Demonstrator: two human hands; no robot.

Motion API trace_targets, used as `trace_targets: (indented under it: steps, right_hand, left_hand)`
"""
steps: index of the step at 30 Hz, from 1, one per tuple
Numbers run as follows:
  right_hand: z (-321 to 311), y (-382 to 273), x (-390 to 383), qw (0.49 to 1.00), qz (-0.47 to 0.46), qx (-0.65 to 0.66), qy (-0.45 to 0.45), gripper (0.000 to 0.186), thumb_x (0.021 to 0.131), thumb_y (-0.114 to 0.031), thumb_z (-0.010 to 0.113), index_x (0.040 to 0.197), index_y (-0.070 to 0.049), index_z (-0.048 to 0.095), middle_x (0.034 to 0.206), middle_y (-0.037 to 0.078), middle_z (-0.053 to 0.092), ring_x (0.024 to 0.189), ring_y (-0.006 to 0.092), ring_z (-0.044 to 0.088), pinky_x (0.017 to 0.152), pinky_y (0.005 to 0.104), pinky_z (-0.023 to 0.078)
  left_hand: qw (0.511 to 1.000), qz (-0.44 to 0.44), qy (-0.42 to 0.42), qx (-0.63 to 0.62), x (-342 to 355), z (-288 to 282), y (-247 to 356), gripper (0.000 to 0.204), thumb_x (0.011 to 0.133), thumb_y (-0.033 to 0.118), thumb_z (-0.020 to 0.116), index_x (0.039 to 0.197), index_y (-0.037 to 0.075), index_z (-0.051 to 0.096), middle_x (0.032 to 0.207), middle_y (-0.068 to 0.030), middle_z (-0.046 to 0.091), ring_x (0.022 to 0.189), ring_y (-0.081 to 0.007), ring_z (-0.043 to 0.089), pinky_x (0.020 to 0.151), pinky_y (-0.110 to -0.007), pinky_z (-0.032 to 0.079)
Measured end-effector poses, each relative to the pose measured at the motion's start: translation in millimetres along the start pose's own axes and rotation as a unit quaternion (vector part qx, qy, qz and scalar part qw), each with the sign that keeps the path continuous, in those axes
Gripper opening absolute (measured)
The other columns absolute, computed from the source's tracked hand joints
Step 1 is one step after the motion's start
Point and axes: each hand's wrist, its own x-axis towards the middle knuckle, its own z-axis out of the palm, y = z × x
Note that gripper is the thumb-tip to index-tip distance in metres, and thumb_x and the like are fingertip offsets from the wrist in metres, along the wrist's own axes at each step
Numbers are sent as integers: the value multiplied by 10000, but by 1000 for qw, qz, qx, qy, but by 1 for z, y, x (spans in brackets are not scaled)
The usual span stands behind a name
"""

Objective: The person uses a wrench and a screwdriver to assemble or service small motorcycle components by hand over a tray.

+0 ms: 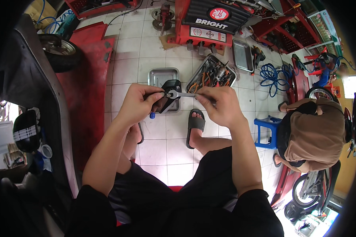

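Observation:
My left hand (140,100) is closed on a black part (172,85) with small metal fittings near my thumb. A blue handle (152,115) shows below those fingers; what it belongs to is hidden. My right hand (219,103) is closed on a silver wrench (182,94), whose open end sits at the fittings on the black part. Behind and beneath the part, a shallow steel tray (163,70) lies on the tiled floor. Right of it is a tray (232,80) heaped with several tools, some with orange handles.
A person (310,134) in brown sits beside a blue stool (267,132) and motorbike at right. A red platform (91,94) and dark bodywork (43,118) line the left. A coiled blue hose (273,79), empty tray (242,55) and red machine (182,35) are ahead.

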Motion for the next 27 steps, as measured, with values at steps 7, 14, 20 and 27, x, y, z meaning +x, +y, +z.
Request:
trace_targets:
  steps: [7,14,20,27]
  right_hand:
    - [8,5,-1,1000,-18,6,-4,75,839,-82,645,880,-28,675,654,145,610,574,347,582,534,403,447]
    - [19,10,2,995,-52,-88,10,169,873,-208,648,820,-53,605,649,116,588,606,352,587,534,445,430]
    - [22,13,0,997,-16,-60,46,162,879,-197,655,822,-52,608,645,149,594,608,367,600,542,461,449]
    - [91,-11,-4,980,158,110,53,284,991,-254,542,900,3,622,657,235,588,602,454,571,580,487,455]
  left_hand:
    - [1000,-15,16,-22,-3,8,5,182,951,17,570,1074,-78,665,758,-54,655,576,-84,524,505,-237,422]
    - [904,-118,-257,-320,-4,-5,-12,293,996,177,531,1178,-50,569,843,-121,611,614,-176,572,531,-283,442]
    - [775,-193,-287,-528,-4,6,-9,429,1026,512,352,878,122,452,571,15,329,382,-98,312,342,-253,247]
    - [932,-86,-39,-349,-6,28,-10,497,1020,565,334,809,123,417,538,14,331,326,-109,310,305,-269,236]
